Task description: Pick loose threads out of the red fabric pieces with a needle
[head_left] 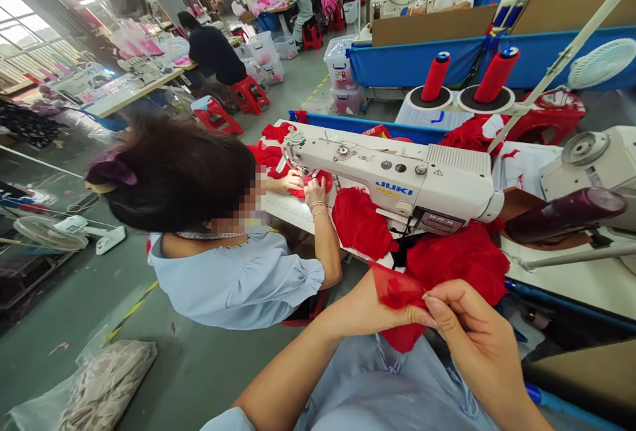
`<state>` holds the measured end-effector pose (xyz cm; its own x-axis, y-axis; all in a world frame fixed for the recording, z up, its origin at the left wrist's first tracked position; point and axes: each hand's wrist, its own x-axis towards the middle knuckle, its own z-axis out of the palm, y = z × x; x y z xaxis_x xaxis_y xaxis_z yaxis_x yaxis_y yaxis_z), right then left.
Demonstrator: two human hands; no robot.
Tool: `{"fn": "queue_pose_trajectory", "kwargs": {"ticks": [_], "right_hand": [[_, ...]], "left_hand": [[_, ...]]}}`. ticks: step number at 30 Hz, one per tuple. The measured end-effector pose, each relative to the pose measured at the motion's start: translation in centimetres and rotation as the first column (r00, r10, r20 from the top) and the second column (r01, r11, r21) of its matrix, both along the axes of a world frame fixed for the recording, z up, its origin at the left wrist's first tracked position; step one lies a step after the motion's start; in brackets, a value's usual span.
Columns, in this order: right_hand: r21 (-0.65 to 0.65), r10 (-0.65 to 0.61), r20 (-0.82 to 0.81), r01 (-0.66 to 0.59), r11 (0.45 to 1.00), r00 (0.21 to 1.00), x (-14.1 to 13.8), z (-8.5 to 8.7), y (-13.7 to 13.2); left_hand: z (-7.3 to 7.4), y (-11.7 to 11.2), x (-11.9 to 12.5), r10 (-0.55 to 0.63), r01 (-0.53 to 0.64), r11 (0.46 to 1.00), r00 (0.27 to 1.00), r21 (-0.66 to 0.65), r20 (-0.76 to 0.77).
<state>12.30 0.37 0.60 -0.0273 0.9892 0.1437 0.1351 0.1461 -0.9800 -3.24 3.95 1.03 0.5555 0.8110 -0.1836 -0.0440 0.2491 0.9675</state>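
Note:
My left hand is closed on a small piece of red fabric held above my lap. My right hand pinches the same red piece at its right edge, thumb and fingers pressed together. A bigger heap of red fabric lies just beyond my hands on the table edge. Both of my forearms rise from the bottom of the view over my light blue garment.
A co-worker in a light blue top sits in front, hands at a white Juki sewing machine feeding red cloth. Two red thread cones stand behind it. A second machine is at right. A plastic bag of cloth lies on the floor.

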Motion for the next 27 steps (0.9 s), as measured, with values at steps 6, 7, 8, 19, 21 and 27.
{"fn": "queue_pose_trajectory", "kwargs": {"ticks": [6,7,8,19,21,27], "right_hand": [[-0.073,-0.063,-0.08,0.057,0.996,0.995,0.6,-2.1,-0.7],[-0.085,-0.047,-0.08,0.04,0.996,0.996,0.7,-2.2,-0.7],[-0.089,-0.037,-0.082,0.029,0.996,0.996,0.7,-2.3,-0.7],[-0.079,-0.002,-0.046,-0.001,0.997,0.999,0.5,0.4,1.1],[-0.063,-0.013,-0.014,0.013,0.998,1.0,0.6,0.8,1.4],[-0.037,-0.086,-0.176,0.081,0.996,0.981,0.1,-0.3,0.5]], "left_hand": [[-1.6,0.4,-0.1,-0.041,0.041,0.998,0.999,0.056,-0.001],[-1.8,0.3,-0.3,-0.045,0.045,0.998,0.999,0.054,0.0],[-1.9,0.3,-0.4,-0.049,0.049,0.997,0.999,0.056,0.004],[-0.8,0.2,-0.9,0.077,-0.073,0.996,0.994,-0.047,0.08],[-0.9,0.2,-0.5,0.12,-0.116,0.992,0.985,-0.044,0.125],[-2.9,-0.5,2.2,0.538,-0.514,0.836,0.836,-0.192,0.103]]}}
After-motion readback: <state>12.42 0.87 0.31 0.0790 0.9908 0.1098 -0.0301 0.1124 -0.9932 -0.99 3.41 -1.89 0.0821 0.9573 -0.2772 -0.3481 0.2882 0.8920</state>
